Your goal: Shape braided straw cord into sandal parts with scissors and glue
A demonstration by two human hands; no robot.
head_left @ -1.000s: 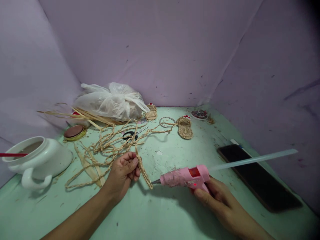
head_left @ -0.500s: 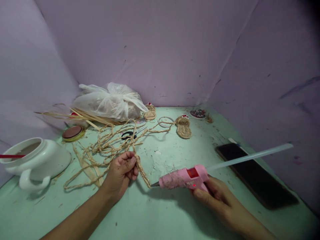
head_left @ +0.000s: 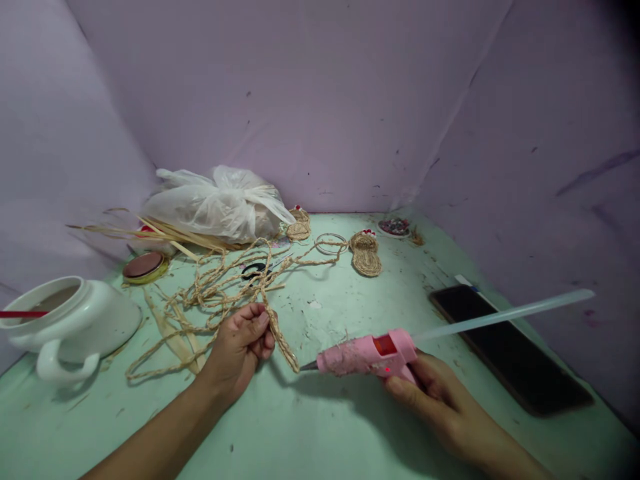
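My left hand pinches a braided straw cord near its folded end, which slants down to the right. From there the cord runs back into a loose tangle on the table. My right hand is wrapped around the handle of a pink glue gun; its trigger fingers are partly hidden. The gun's dark metal nozzle is at the tip of the folded cord. Out of the gun's rear sticks a long translucent glue stick. A small red light glows on its side.
A white pot stands at left, beside a round tin. Behind the cord lie scissors, a plastic bag, a metal ring and a coiled straw piece. At right rests a dark phone.
Both hands, the cord and the glue gun hold nearly the same pose. The whole view has shifted very slightly, and the glue stick's rear end sits a little farther right.
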